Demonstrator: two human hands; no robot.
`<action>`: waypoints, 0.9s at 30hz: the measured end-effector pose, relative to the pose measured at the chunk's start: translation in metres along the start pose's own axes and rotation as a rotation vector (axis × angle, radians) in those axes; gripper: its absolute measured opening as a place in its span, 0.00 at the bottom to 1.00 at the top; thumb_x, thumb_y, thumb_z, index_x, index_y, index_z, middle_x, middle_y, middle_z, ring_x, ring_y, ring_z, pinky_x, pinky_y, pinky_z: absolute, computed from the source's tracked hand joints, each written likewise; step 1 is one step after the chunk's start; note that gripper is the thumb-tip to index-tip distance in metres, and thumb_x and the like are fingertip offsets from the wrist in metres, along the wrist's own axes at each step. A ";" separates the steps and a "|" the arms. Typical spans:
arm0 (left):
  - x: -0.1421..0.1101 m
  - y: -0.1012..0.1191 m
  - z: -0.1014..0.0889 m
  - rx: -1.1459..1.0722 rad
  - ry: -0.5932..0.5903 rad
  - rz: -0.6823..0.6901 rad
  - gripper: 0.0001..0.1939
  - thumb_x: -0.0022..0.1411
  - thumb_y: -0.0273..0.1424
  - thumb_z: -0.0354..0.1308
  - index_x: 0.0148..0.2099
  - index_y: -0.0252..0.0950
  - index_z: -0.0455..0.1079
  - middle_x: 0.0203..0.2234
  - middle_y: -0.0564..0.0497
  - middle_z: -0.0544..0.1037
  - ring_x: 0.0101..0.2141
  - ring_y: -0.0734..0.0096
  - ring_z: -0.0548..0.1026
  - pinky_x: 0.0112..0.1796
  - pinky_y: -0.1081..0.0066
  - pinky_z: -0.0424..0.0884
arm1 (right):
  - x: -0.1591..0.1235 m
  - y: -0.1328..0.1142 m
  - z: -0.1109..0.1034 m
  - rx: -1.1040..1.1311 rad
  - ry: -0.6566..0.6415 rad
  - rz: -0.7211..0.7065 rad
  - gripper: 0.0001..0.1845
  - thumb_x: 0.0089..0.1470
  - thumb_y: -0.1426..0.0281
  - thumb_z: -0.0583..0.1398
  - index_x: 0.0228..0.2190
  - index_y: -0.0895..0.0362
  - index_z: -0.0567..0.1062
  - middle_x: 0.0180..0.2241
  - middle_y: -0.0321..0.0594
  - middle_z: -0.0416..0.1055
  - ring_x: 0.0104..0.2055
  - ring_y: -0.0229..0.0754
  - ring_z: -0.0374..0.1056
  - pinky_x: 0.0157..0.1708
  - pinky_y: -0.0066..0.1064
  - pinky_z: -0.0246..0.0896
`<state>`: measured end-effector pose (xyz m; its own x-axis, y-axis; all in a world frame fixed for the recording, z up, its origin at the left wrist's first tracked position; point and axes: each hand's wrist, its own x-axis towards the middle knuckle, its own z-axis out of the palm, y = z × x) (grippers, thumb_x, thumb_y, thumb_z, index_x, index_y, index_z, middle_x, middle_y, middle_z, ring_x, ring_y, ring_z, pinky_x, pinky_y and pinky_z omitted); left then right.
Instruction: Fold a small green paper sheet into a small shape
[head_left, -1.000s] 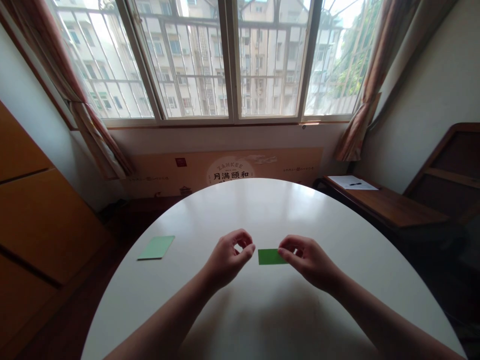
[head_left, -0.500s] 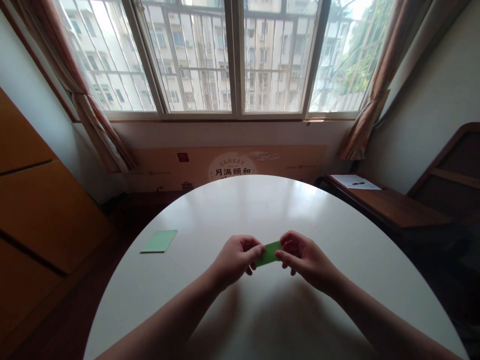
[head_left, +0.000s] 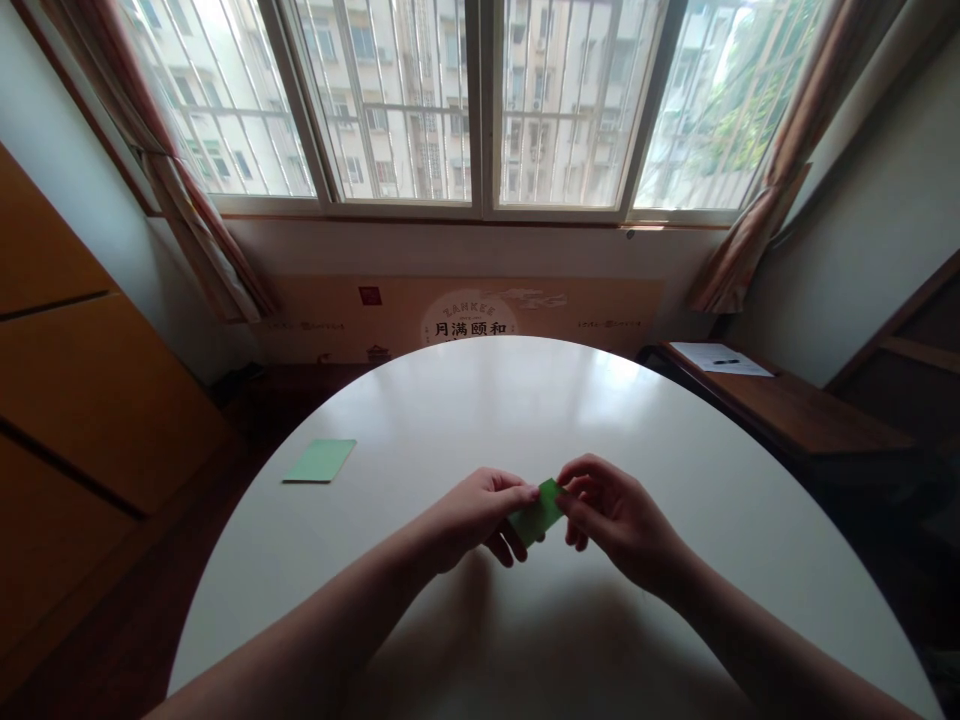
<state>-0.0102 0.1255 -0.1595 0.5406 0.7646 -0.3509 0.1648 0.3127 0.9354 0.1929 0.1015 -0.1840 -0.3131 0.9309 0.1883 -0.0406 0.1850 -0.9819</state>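
My left hand (head_left: 487,515) pinches a small green paper (head_left: 535,518), thumb lying flat on top and fingers curled beneath it. My right hand (head_left: 611,510) is nearly closed, thumb and forefinger together on the paper's upper right corner, its other fingers loosely bent below. The paper sits between my two hands, tilted so that its right end slants up and away from me.

Under both hands is a white, round-edged counter (head_left: 675,500), glossy, with my soft shadows falling on the near part. Well out to the left of my left hand, and a little farther from me, a pale green pad (head_left: 320,461) lies flat near the counter's edge.

Farther left, beyond the counter, stands an orange-brown cabinet (head_left: 90,380). Beyond my right hand, far to the right, a white sheet (head_left: 701,355) with a dark pen (head_left: 726,362) on it rests on a low wooden top (head_left: 825,415).

Straight past my hands, behind the counter, a tan banner (head_left: 585,310) with dark Chinese lettering runs along the wall. Above it is a wide window (head_left: 487,120) between two tied curtains, with bars and pale buildings outside, and greenery toward the right.
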 end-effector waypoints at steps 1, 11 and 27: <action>0.000 0.000 -0.001 -0.022 -0.008 0.002 0.21 0.57 0.47 0.63 0.35 0.31 0.73 0.25 0.47 0.78 0.18 0.73 0.74 0.18 0.76 0.68 | -0.001 0.000 0.000 0.000 -0.010 -0.004 0.13 0.58 0.62 0.65 0.38 0.55 0.70 0.28 0.36 0.74 0.23 0.37 0.70 0.21 0.28 0.66; -0.003 0.002 -0.009 -0.116 -0.087 0.005 0.17 0.60 0.43 0.62 0.36 0.31 0.74 0.26 0.47 0.78 0.20 0.72 0.75 0.15 0.79 0.69 | -0.005 -0.005 -0.001 -0.049 -0.103 -0.008 0.10 0.59 0.62 0.64 0.38 0.55 0.75 0.28 0.37 0.74 0.24 0.38 0.71 0.23 0.29 0.67; -0.004 0.005 -0.012 -0.043 -0.046 0.027 0.11 0.56 0.36 0.65 0.33 0.32 0.75 0.26 0.49 0.79 0.19 0.72 0.76 0.14 0.79 0.68 | -0.005 -0.005 -0.001 -0.075 -0.137 0.056 0.13 0.57 0.61 0.66 0.38 0.58 0.77 0.25 0.38 0.73 0.26 0.40 0.73 0.24 0.29 0.67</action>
<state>-0.0216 0.1302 -0.1540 0.5821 0.7464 -0.3226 0.1145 0.3176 0.9413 0.1954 0.0957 -0.1805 -0.4399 0.8895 0.1235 0.0499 0.1615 -0.9856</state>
